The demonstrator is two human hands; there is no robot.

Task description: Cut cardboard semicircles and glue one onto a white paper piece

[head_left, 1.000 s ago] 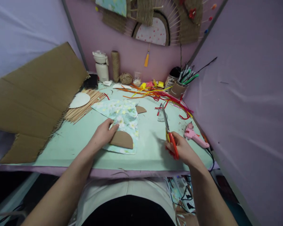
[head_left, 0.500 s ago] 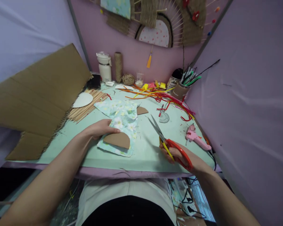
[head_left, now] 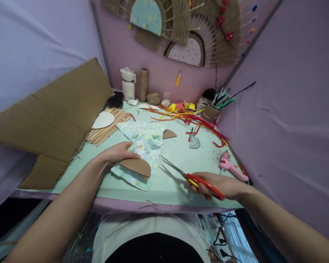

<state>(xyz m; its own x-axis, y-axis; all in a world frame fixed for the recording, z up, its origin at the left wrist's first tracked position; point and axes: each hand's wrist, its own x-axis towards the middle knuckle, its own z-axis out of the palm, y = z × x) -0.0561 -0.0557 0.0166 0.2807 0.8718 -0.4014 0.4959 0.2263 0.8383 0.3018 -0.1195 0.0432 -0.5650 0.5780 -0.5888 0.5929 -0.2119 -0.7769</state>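
A piece of pale floral fabric lies on the mint-green table, with a brown cardboard half-circle on its near end. My left hand rests on the fabric's left edge beside the half-circle, fingers closed on the cloth. My right hand grips red-handled scissors; the blades are slightly apart and point left toward the fabric's near right edge, a short way from it.
A large cardboard sheet leans at the left. Bamboo sticks and a white disc lie behind the fabric. Coloured strips, a protractor, a pink glue gun, a pen cup, twine and a flask stand at the back.
My right hand has swung the scissors from pointing away to pointing left at the fabric, and lowered them. My left hand has stayed on the cloth; the view has tilted up slightly.
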